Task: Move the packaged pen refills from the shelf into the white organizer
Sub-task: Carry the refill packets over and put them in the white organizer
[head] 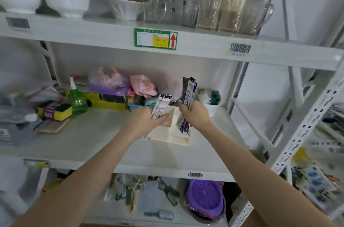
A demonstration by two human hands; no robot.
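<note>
The white organizer [175, 136] stands on the middle shelf [89, 133], between my two hands. My left hand [147, 120] grips a few packaged pen refills [161, 105], white with dark print, tilted over the organizer's left compartment. My right hand [195, 115] grips another bunch of refill packs [189, 92], dark blue and white. Their tops rise above my fingers and their lower ends [183, 125] reach down into the organizer's right side.
A green spray bottle [76, 100], a yellow-green sponge pack [55, 111] and bagged goods [109, 79] crowd the shelf's back and left. A white bin [212, 109] sits behind my right hand. Bowls and glass jugs stand on the upper shelf. A metal upright [301, 130] rises at right.
</note>
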